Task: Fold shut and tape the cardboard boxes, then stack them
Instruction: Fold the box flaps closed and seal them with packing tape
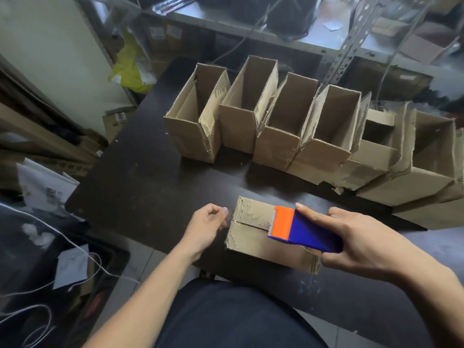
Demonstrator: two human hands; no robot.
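Cardboard box, flaps folded shut, lying at the near edge of the dark worktop, right in front of the person's lap. Resting on its top, toward the right end, a tape dispenser with a blue body and an orange front, serrated edge pointing left along the seam between the flaps. Right hand wrapped around the dispenser's blue body, forefinger stretched along its upper edge. Left hand just beside the box's left end, fingers loosely curled and holding nothing; whether the fingertips touch the cardboard cannot be told. Farther back on the worktop, a row of open cardboard boxes standing upright, flaps raised, side by side and touching, running off to the right. Behind them, a metal shelf rack. Off to the left, white cord trailing over clutter.
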